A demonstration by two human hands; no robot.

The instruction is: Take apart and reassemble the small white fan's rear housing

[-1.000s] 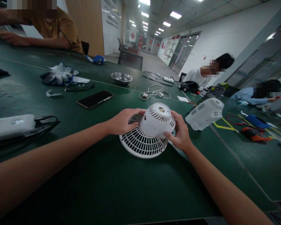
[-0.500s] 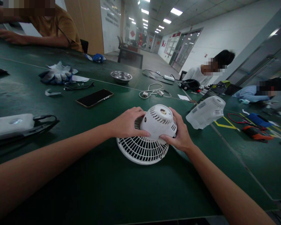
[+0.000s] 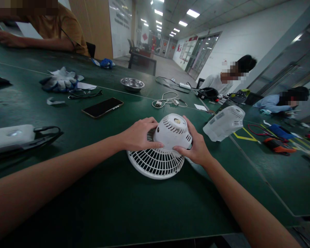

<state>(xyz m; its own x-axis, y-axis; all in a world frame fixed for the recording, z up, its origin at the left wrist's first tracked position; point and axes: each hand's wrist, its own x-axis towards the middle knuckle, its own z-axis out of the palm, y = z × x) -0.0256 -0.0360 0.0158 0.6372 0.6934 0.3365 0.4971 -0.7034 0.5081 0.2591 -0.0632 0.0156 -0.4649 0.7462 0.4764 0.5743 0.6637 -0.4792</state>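
Observation:
A white fan motor housing with slotted vents and a hole in its top sits over a round white fan grille, which lies on the green table. My left hand grips the housing's left side, thumb along its lower front. On the right side, my right hand wraps round the housing, its thumb pressed to the front near the other thumb. The far fingers of both hands are partly hidden. Standing to the right of my right hand is a white vented plastic casing.
A phone, a metal bowl and a white cable lie beyond my hands. Work gloves and a white device are on the left. An orange-and-black meter lies right. Several people sit around the table.
Both hands keep their grip on the fan housing, with hardly any movement. The whole view has shifted slightly, so things appear a little further left.

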